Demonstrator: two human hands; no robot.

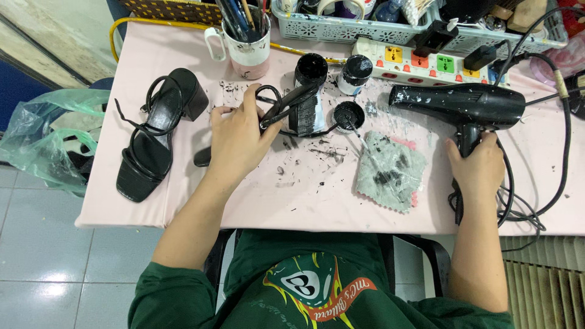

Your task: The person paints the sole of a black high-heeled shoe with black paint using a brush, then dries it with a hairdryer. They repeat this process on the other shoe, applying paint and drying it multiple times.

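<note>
On the pink table [256, 195] the left hand [237, 137] has its fingers closed around one black strappy heeled sandal [292, 106], holding it on its side near the table's middle, straps looped beside the thumb. The right hand [478, 167] has its fingers wrapped tight round the handle of one black hair dryer [463, 103], whose barrel points left toward the sandal, well apart from it. A second black sandal [152, 137] lies flat at the table's left edge, untouched. Between the hands lies one grey cloth [390, 170] smeared with black, and just above it one small open black pot [348, 116] with a brush resting in it. Two more black-stained jars [334, 70] stand side by side behind the held sandal. One white-and-pink mug [247, 45] holds brushes at the back, and one white power strip [426, 61] with coloured sockets runs along a pale basket [341, 27]. One green plastic bag [46, 143] hangs off the left.
</note>
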